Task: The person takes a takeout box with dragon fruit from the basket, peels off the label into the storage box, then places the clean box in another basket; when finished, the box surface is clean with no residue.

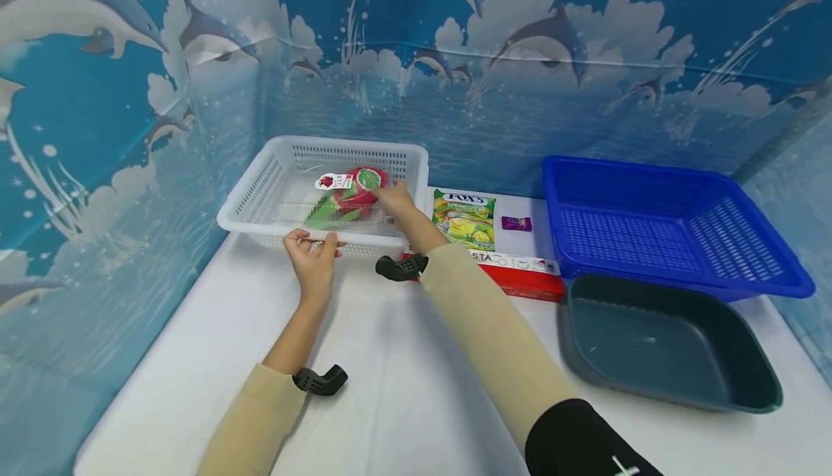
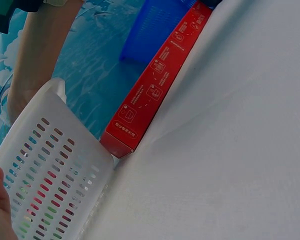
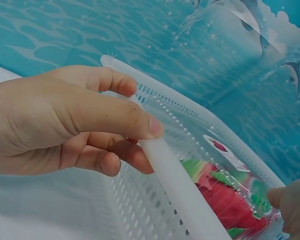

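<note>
A white plastic basket (image 1: 260, 172) with slotted walls stands at the back left of the table. In it lies a clear plastic box (image 1: 302, 201) with a red-and-green dragon fruit (image 1: 354, 198) inside, a white label and a round green sticker on its lid. My left hand (image 1: 313, 266) pinches the basket's front rim, thumb on top, as the right wrist view shows. Reaching over the right part of that rim, my right hand (image 1: 396, 200) holds the right end of the clear box, its thumb by the green sticker (image 1: 369, 178); its other fingers are mostly hidden.
Right of the basket lie a green-and-yellow FOX'S candy bag (image 1: 464, 219), a small purple packet (image 1: 516, 224) and a long red-and-white box (image 1: 526, 282). A blue basket (image 1: 624, 252) and a dark green tub (image 1: 650, 346) stand farther right. A dolphin-print curtain (image 1: 494, 122) hangs behind.
</note>
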### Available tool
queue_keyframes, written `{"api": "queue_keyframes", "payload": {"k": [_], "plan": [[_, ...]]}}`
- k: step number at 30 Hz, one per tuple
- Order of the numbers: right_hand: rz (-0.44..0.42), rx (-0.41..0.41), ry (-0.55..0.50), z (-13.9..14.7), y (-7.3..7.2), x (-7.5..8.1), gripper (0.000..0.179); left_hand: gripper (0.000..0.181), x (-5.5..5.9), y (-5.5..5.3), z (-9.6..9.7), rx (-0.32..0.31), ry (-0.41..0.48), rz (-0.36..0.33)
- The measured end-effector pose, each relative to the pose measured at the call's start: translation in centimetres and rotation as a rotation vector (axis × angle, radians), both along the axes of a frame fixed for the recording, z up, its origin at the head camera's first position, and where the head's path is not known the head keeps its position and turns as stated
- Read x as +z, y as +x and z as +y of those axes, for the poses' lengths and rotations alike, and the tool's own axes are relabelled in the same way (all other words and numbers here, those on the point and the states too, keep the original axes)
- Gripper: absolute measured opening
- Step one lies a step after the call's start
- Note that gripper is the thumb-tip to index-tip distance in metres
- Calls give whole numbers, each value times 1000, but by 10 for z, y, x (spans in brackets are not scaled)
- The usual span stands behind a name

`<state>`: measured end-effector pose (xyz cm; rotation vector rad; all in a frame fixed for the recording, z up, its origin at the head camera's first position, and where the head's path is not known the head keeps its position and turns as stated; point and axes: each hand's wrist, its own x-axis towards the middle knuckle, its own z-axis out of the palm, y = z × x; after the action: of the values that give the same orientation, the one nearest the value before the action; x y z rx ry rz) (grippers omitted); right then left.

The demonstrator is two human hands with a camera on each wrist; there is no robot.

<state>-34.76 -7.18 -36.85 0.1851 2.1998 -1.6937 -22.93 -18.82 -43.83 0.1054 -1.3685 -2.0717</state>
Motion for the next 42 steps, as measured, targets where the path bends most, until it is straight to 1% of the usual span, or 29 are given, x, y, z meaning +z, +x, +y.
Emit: {"api": "queue_keyframes", "payload": {"k": [5,10,13,16,19,21,24,27,31,38,42], "plan": [[17,-33,29,1,1,-1,67,39,0,-1,2,3,-2,9],[20,-65,25,0,3,-3,70,39,0,-1,4,1,6,19],[35,-84,-31,0,6,-3,72,40,1,-1,4,-3,8,21],[56,-81,-134,1,8,-3,72,40,2,-1,3,-6,4,21],[94,-47,-207,2,8,-3,68,40,3,0,3,-4,-1,20],[126,-22,-226,1,8,-3,62,40,4,0,2,-1,0,18],[169,-6,-201,-1,8,-5,50,40,5,1,1,-1,3,16],[205,-22,-158,-3,9,-6,38,40,5,1,0,-10,3,18],[268,-42,-108,-5,10,-6,26,40,4,2,0,-15,6,30],[364,-3,16,-4,13,-4,17,40,2,2,0,-6,20,42],[400,-9,70,-2,13,-4,15,40,2,2,0,-12,22,38]]}}
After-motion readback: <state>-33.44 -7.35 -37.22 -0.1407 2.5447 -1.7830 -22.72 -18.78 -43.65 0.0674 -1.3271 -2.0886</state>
